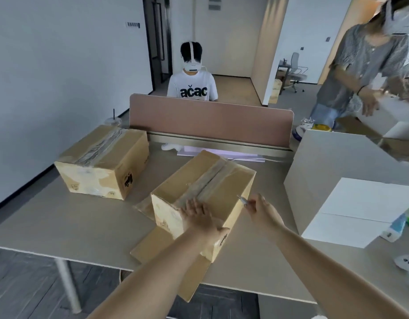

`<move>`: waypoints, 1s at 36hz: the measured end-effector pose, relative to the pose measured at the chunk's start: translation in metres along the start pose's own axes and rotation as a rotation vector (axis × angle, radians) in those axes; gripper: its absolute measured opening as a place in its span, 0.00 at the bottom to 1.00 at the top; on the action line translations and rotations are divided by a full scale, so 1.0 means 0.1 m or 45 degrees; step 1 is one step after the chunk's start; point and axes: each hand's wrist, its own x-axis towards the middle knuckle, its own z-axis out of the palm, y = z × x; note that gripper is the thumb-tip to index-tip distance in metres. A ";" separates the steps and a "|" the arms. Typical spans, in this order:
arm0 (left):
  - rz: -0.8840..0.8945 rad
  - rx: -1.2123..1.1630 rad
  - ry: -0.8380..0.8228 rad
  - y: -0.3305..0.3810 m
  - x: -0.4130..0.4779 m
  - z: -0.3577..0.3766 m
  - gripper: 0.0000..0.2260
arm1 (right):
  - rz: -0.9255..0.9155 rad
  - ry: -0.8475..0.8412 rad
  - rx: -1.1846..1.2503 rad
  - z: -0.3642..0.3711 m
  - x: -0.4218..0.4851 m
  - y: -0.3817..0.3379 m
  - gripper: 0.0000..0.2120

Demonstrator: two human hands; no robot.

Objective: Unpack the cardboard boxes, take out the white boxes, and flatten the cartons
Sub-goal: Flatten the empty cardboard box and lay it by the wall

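**Head view.** Near carton [224,180] sits sealed on the bench [60,215]. Its taped seam [209,180], the long axis, runs away from the person and slightly right. Left hand [196,217] lies flat, fingers spread, on the seam's near end. Right hand [261,208], just right of the seam, pinches a thin blade [242,200] (tip pointing left toward the tape).

We're in an office here, with a long pale desk [60,226] split down the middle by a brown divider screen [210,120], a person [192,86] seated on its far side, a grey swivel chair [295,70] in the background, and plain white walls.
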 end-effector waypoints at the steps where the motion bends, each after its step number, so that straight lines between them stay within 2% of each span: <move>1: 0.006 0.025 0.022 0.00 -0.01 0.03 0.48 | -0.024 -0.021 0.007 -0.02 0.02 0.05 0.10; 6: 0.101 0.150 0.022 -0.16 -0.13 0.10 0.43 | -0.138 -0.115 0.077 -0.08 0.04 0.24 0.10; 12: 0.222 0.338 -0.074 -0.73 -0.37 0.03 0.39 | -0.290 -0.211 0.100 -0.09 0.06 0.18 0.07; 18: 0.100 0.481 -0.076 -1.17 -0.64 -0.11 0.32 | -0.480 -0.298 0.144 0.08 0.00 -0.29 0.10; 25: 0.001 0.335 -0.003 -1.56 -0.70 -0.02 0.35 | -0.514 -0.367 -0.100 0.40 -0.13 -0.79 0.12; 28: 0.034 0.250 0.011 -1.59 -0.65 -0.03 0.33 | -0.473 -0.515 0.034 0.52 -0.11 -1.03 0.12; 32: 0.055 0.181 0.028 -1.58 -0.54 0.00 0.45 | -0.478 -0.509 0.095 0.74 0.00 -1.32 0.13; 36: 0.113 0.234 0.034 -1.67 -0.49 0.01 0.43 | -0.482 -0.479 0.112 0.92 0.06 -1.60 0.08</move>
